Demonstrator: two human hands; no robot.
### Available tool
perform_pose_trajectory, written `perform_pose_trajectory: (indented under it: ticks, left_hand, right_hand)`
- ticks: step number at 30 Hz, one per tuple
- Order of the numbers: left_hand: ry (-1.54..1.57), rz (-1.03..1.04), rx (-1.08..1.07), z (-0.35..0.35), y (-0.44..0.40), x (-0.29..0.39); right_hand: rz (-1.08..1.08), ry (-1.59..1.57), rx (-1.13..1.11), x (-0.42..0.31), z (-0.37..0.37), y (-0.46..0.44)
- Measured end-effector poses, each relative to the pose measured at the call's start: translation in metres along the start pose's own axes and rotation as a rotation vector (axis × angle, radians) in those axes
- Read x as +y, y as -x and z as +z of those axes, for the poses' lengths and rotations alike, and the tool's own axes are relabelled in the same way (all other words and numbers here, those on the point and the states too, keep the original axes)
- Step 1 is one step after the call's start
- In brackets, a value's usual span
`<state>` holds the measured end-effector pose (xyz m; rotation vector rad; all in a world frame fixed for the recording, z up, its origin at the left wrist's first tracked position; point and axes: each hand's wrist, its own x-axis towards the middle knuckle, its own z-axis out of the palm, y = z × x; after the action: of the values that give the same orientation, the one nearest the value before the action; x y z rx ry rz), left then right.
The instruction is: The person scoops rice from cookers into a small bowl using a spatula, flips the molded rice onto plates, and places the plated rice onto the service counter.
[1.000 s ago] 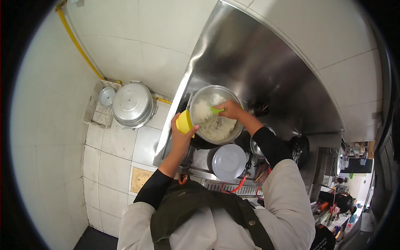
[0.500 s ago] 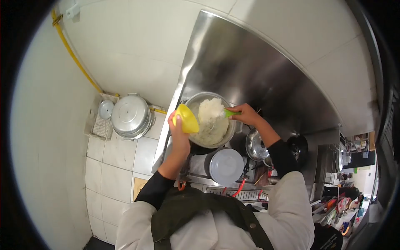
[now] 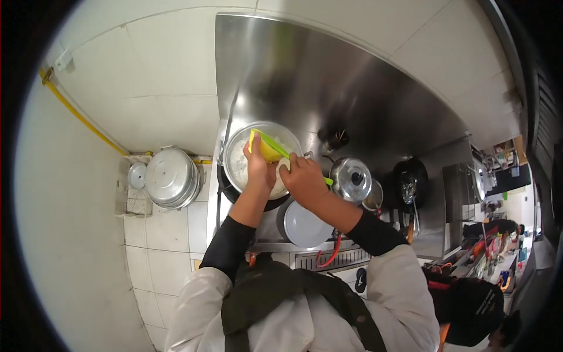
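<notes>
My left hand (image 3: 258, 168) grips a small yellow bowl (image 3: 270, 154) above a wide metal pot (image 3: 256, 125). In my right hand (image 3: 305, 180) is the handle of a green rice paddle (image 3: 271, 142), its blade lying across the bowl's top. White cooked rice (image 3: 237, 163) shows inside the pot, under and beside the bowl. Both hands are close together over the pot's near right side. How much rice is in the bowl is hidden by the paddle and my fingers.
A pale round lid (image 3: 307, 225) lies nearer me on the stove. To the right are a lidded steel pot (image 3: 350, 179) and a black wok (image 3: 404, 176). A big aluminium pot (image 3: 170, 176) stands at left. Another person in a black cap (image 3: 472, 308) is at lower right.
The paddle, earlier carrying a mound of rice over the pot, is now across the yellow bowl. My hands have come together, and the view has shifted.
</notes>
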<state>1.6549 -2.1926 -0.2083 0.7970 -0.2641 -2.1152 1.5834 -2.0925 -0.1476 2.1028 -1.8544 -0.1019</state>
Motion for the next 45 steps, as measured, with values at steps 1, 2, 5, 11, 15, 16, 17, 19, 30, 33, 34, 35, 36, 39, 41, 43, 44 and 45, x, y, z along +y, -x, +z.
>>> perform_pose_trajectory:
  ticks: [1, 2, 5, 11, 15, 16, 17, 19, 30, 33, 34, 35, 36, 39, 41, 43, 44, 45]
  left_hand:
    - [-0.028, 0.000, 0.029, 0.002, 0.002, 0.006]
    - [-0.009, -0.018, -0.051, 0.000, 0.003, 0.012]
    - [0.021, -0.039, -0.181, -0.011, 0.015, 0.030]
    - [0.127, -0.055, -0.235, -0.066, 0.050, 0.062]
    - [0.141, -0.070, -0.122, -0.087, 0.093, 0.085]
    - [0.128, -0.058, -0.118, -0.094, 0.099, 0.089]
    - [0.114, -0.047, -0.114, -0.101, 0.104, 0.093]
    - [0.093, -0.026, -0.109, -0.115, 0.111, 0.100]
    - [0.067, 0.021, -0.102, -0.140, 0.117, 0.117]
    - [0.048, 0.026, -0.072, -0.141, 0.116, 0.119]
    - [0.042, 0.030, -0.063, -0.142, 0.115, 0.120]
    - [0.046, 0.030, -0.069, -0.143, 0.114, 0.121]
    - [0.047, 0.028, -0.074, -0.146, 0.113, 0.123]
    - [0.073, 0.028, -0.093, -0.152, 0.111, 0.128]
    - [0.083, 0.029, -0.093, -0.153, 0.111, 0.128]
    - [0.085, 0.039, -0.086, -0.149, 0.110, 0.126]
    - [0.067, 0.031, -0.087, -0.149, 0.109, 0.125]
    - [0.046, 0.024, -0.084, -0.150, 0.108, 0.124]
  right_hand:
    - [0.042, -0.017, 0.009, 0.001, -0.004, -0.001]
    - [0.078, -0.030, 0.023, 0.006, -0.013, -0.003]
    - [0.214, -0.174, 0.094, 0.028, -0.041, -0.013]
    - [0.371, -0.201, -0.062, 0.071, -0.017, -0.039]
    - [0.407, -0.032, -0.252, 0.036, 0.055, -0.053]
    - [0.414, -0.014, -0.249, 0.027, 0.077, -0.056]
    - [0.420, 0.003, -0.244, 0.019, 0.095, -0.059]
    - [0.403, -0.022, -0.256, 0.007, 0.121, -0.070]
    - [-0.135, 0.012, -0.034, -0.028, 0.116, -0.094]
    - [-0.277, -0.005, -0.003, -0.037, 0.112, -0.081]
    - [-0.311, 0.003, 0.027, -0.034, 0.114, -0.074]
    - [-0.347, 0.011, 0.057, -0.030, 0.108, -0.073]
    - [-0.310, 0.009, 0.065, -0.024, 0.103, -0.073]
    - [-0.189, -0.002, 0.088, -0.012, 0.093, -0.081]
    - [-0.076, -0.016, 0.108, -0.006, 0.103, -0.096]
    - [-0.095, 0.017, 0.048, -0.022, 0.124, -0.097]
    - [-0.107, 0.032, 0.022, -0.030, 0.124, -0.099]
    - [-0.170, -0.001, 0.053, -0.034, 0.122, -0.095]
